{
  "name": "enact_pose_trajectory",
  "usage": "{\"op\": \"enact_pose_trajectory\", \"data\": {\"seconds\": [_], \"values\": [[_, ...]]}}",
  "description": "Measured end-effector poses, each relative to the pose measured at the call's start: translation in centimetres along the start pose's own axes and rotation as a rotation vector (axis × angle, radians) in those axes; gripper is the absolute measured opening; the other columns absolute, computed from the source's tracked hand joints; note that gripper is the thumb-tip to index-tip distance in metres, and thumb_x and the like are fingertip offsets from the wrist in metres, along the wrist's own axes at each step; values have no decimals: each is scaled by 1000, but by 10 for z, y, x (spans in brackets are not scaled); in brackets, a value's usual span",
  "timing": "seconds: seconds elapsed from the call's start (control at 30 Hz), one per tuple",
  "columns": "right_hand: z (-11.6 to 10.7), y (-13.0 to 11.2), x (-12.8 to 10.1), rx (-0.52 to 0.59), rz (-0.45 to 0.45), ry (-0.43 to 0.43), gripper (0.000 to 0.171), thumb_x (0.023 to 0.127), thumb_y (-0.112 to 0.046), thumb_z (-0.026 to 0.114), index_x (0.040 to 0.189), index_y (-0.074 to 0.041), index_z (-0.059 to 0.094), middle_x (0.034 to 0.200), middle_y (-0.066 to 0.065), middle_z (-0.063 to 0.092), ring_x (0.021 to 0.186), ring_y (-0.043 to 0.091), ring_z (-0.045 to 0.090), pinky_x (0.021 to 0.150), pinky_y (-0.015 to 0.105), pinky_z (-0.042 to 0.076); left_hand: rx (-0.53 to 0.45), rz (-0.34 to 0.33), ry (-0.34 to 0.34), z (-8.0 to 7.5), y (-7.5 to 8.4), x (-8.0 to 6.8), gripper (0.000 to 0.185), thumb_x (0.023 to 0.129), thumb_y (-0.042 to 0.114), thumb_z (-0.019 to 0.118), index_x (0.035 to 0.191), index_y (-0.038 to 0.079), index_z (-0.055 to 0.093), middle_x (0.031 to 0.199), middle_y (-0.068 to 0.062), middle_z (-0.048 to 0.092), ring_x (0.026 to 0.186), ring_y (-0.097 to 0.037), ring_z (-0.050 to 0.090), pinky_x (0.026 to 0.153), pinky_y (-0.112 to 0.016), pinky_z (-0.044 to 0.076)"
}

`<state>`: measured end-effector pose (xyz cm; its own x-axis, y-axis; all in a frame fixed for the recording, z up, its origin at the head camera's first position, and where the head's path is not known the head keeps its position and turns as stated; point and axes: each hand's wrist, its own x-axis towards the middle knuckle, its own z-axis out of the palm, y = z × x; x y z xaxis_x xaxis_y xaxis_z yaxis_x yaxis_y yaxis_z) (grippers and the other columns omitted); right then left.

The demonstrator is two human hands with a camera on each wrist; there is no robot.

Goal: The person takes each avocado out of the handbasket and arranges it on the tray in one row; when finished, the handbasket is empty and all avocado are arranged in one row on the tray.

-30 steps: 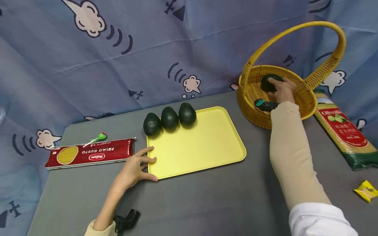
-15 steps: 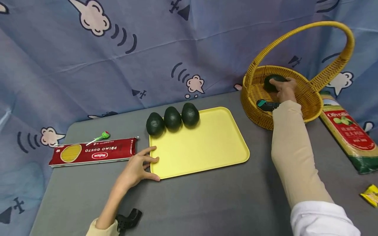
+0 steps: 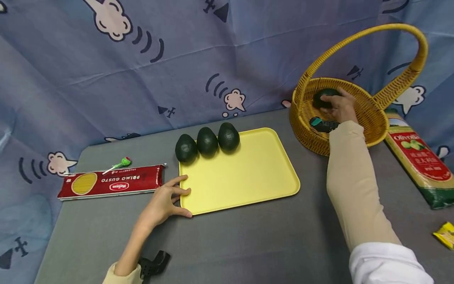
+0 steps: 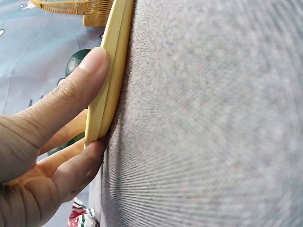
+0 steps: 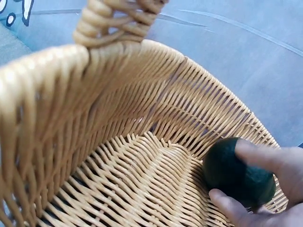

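Note:
At the tray's near left corner, my left hand (image 3: 161, 205) pinches the rim of the yellow tray (image 3: 244, 173); in the left wrist view the thumb (image 4: 92, 64) lies along the rim. My right hand (image 3: 343, 105) reaches inside the wicker basket (image 3: 296, 126) and holds a dark green avocado (image 5: 227, 172) between thumb and fingers, low by the basket wall. Three avocados stand in a row along the tray's far left edge: a left one (image 3: 186, 148), a middle one (image 3: 207, 142) and a right one (image 3: 228, 137).
Left of the tray lies a red spaghetti packet (image 3: 145, 179), with a green lollipop (image 3: 125, 162) at its far edge. A large pasta bag (image 3: 422, 154) leans right of the basket. A yellow wrapped candy (image 3: 445, 235) lies at far right. The tall basket handle (image 3: 354, 35) arches overhead.
The view has shifted slightly. Inside the basket, my right hand and the avocado have moved a little left, and the fingers have shifted on it. My left hand stays at the tray corner.

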<state>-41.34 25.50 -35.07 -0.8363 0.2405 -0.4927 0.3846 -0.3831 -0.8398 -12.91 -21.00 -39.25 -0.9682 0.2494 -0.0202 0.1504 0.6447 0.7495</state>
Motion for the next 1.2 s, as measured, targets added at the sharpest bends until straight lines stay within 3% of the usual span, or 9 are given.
{"op": "enact_pose_trajectory", "data": {"seconds": [0.23,0.5,0.6,0.7,0.8,0.9,1.03,1.13,1.2], "values": [[-3,1,0,59,-23,-8,80,82,8,65,147,-33,39,155,-12,22,140,15,28,45,28,56,8,-6,-2,1,0,1,58,59,8,90,109,-12,68,139,-23,47,126,-39,46,86,-38,54],[-2,0,3,-105,-24,-1,77,84,4,66,146,-33,39,155,-11,22,140,18,29,63,26,59,6,-5,5,2,0,0,58,59,7,90,108,-13,67,139,-24,47,123,-39,49,86,-37,54],[-5,-1,4,-237,-15,-11,78,85,-7,69,148,-36,33,156,-10,22,128,13,48,54,16,55,11,-1,11,1,0,0,58,58,7,90,108,-13,67,138,-24,48,123,-39,49,86,-37,54],[-7,-2,3,-304,-12,-28,84,83,-15,74,149,-37,29,157,-8,21,101,8,61,51,15,51,12,-1,11,1,0,0,58,58,6,90,108,-13,67,138,-23,48,123,-39,49,86,-37,54],[-6,-1,2,-279,-33,-20,84,79,-17,78,148,-35,35,153,-8,30,79,4,59,56,18,55,20,-3,7,0,0,0,58,59,7,90,108,-12,68,138,-23,48,124,-38,48,86,-37,54],[-5,-1,1,-245,-61,9,70,76,-16,80,136,-33,47,133,-10,45,66,6,59,54,21,56,25,-6,3,0,0,0,58,59,8,90,109,-12,68,139,-23,48,125,-38,48,86,-37,54],[-5,0,-1,-202,-63,14,54,76,-10,79,118,-28,50,113,-8,47,78,9,62,53,24,57,31,-7,0,0,-1,0,58,59,9,90,109,-11,68,139,-22,48,124,-37,49,86,-37,54],[-5,0,-1,-174,-57,-12,54,78,-4,76,120,-27,49,115,-8,46,95,12,58,56,25,59,35,-7,2,0,-2,1,58,58,8,90,108,-11,69,138,-22,48,124,-37,50,86,-36,54],[-5,0,0,-174,-50,-29,58,79,-2,74,125,-26,47,115,-8,45,93,13,59,58,27,59,35,-9,3,0,-2,1,57,58,8,90,108,-11,69,138,-22,49,123,-37,50,86,-36,54]]}}
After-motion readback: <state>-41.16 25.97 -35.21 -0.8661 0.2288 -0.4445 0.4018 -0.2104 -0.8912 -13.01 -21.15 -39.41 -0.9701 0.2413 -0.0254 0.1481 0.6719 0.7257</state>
